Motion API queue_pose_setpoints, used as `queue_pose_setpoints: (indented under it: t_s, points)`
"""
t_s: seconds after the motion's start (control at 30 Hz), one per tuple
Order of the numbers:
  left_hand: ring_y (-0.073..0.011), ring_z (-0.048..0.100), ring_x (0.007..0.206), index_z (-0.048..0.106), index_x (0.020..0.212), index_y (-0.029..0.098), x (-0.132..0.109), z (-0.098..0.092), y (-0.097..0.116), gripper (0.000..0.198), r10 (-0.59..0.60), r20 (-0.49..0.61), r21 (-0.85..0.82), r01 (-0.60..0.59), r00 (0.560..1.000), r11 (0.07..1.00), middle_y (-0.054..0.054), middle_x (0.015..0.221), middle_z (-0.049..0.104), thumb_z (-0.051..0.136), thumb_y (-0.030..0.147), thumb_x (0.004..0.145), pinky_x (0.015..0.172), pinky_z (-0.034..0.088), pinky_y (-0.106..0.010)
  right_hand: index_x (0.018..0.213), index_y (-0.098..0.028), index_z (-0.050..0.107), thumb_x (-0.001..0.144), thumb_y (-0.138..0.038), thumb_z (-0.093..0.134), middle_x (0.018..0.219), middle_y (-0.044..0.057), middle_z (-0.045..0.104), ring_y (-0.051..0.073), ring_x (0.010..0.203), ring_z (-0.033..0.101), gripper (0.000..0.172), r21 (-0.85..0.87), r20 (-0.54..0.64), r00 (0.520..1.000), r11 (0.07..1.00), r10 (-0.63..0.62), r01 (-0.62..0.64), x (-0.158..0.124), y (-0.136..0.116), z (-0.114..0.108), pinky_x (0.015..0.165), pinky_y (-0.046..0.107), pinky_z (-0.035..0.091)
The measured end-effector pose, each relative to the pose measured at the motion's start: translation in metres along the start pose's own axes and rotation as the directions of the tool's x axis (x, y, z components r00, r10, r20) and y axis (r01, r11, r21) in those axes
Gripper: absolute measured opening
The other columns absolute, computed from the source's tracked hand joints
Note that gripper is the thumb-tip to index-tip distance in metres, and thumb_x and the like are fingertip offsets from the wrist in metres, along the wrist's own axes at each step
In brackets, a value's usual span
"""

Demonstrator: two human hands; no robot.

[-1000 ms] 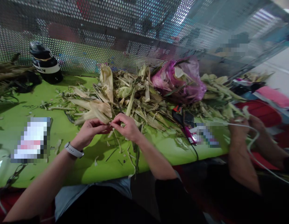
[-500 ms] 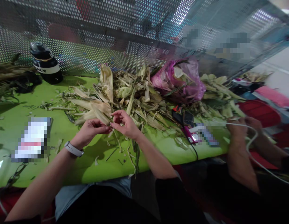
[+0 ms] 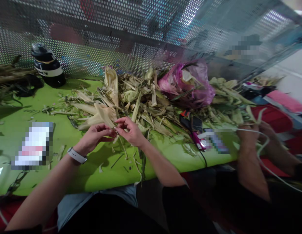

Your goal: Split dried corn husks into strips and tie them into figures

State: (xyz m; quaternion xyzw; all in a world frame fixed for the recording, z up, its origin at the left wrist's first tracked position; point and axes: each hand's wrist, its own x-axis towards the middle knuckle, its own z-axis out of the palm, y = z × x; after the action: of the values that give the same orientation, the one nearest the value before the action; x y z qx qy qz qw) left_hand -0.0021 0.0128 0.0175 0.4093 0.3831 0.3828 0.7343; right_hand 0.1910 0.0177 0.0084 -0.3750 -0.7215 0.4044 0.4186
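Observation:
Over the green table (image 3: 75,169), my left hand (image 3: 95,136) and my right hand (image 3: 130,131) meet fingertip to fingertip. Both pinch the near end of a pale dry corn husk (image 3: 102,117) that reaches up and left from them. My left wrist wears a white watch (image 3: 76,156). A thin strip of husk hangs down from my right hand. Just beyond my hands lies a big heap of husks (image 3: 141,100).
A pink plastic bag (image 3: 187,83) sits on the heap at the right. A black and white bottle (image 3: 47,65) stands at the back left by the perforated metal wall. A black and pink tool (image 3: 193,128) lies near another person's hands (image 3: 253,136) at the right.
My right hand's fingers lifted and spread slightly, then closed back onto the husk. The other person's hands at the right shifted a little among husks.

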Motion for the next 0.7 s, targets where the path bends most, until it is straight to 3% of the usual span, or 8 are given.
queue_pose_setpoints:
  t_s: [0.1,0.27,0.43,0.57,0.7]
  points:
    - [-0.0145,0.07,0.073,0.071,0.082,0.013,0.0,0.001,-0.001,0.024,0.008,-0.001,0.006,-0.008,1.0,1.0,-0.004,0.079,0.073,0.082,0.029,0.068,0.069,0.057,-0.026,0.104,-0.02,0.054,0.087,-0.033,0.058,0.079,-0.001,0.056,0.011,0.073,0.055,0.022,-0.002,-0.038,0.999,1.0,-0.009,0.009,0.001,0.002,0.001,0.07,0.026,0.048]
    - [-0.0143,0.07,0.075,0.069,0.081,0.014,0.002,-0.002,-0.004,0.022,0.023,0.012,0.004,-0.023,1.0,1.0,-0.003,0.079,0.073,0.082,0.026,0.069,0.07,0.056,-0.025,0.102,-0.02,0.056,0.083,-0.038,0.064,0.083,0.0,0.057,0.012,0.077,0.057,0.028,0.125,-0.022,0.996,0.989,0.087,-0.083,0.002,-0.001,-0.001,0.07,0.025,0.049]
    - [-0.0125,0.07,0.07,0.068,0.078,0.013,0.002,-0.003,-0.002,0.02,0.01,0.014,-0.035,-0.009,1.0,0.999,-0.003,0.076,0.074,0.082,0.021,0.067,0.067,0.057,-0.021,0.111,-0.02,0.052,0.086,-0.036,0.06,0.079,-0.002,0.058,0.01,0.066,0.055,0.031,0.21,0.001,0.996,0.973,0.094,-0.092,0.002,0.001,0.001,0.064,0.025,0.048]
    - [-0.0126,0.071,0.069,0.065,0.076,0.011,-0.001,-0.001,0.004,0.017,-0.051,-0.013,-0.13,0.049,0.999,0.99,-0.004,0.073,0.074,0.081,0.012,0.068,0.063,0.057,-0.018,0.115,-0.021,0.052,0.091,-0.034,0.056,0.08,-0.001,0.058,0.01,0.066,0.055,0.028,0.103,-0.05,0.998,0.994,-0.035,0.04,0.001,0.0,-0.002,0.063,0.024,0.048]
    - [-0.0102,0.07,0.064,0.065,0.075,0.011,-0.004,0.0,0.008,0.012,-0.104,0.009,-0.208,0.103,0.995,0.973,-0.004,0.071,0.073,0.076,0.005,0.071,0.06,0.056,-0.014,0.103,-0.022,0.063,0.087,-0.028,0.064,0.082,0.001,0.059,0.011,0.071,0.055,0.017,-0.151,-0.029,0.95,0.941,-0.311,0.304,0.001,-0.006,-0.012,0.062,0.024,0.046]
